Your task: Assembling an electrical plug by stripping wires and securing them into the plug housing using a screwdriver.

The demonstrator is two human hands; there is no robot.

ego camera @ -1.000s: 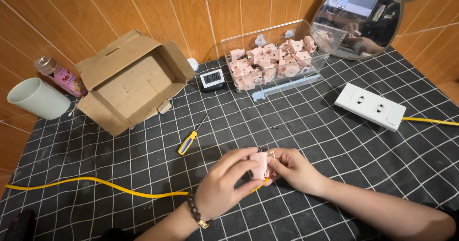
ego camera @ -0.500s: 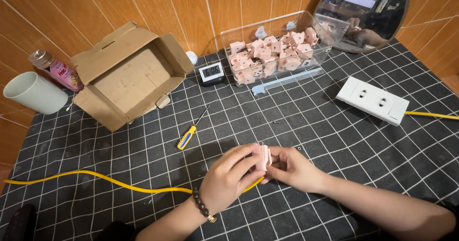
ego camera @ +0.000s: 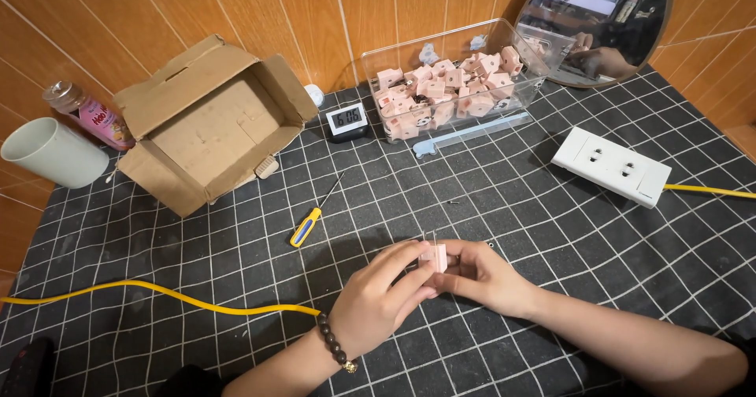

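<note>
Head camera view: we pinch a small pink block between both hands above the black grid-patterned cloth. Our left hand, a dark bead bracelet at the wrist, grips the block from its left side with thumb and fingertips, and our right hand closes fingers on it from the right. A yellow cable runs across the cloth beside our left forearm. Farther out lie a yellow-handled screwdriver and, to the right, a white power strip. Beyond those we see an open cardboard box, a pale green cup, a small digital clock, and a clear tray of pink blocks against the tiled wall, with a round mirror at far right.
</note>
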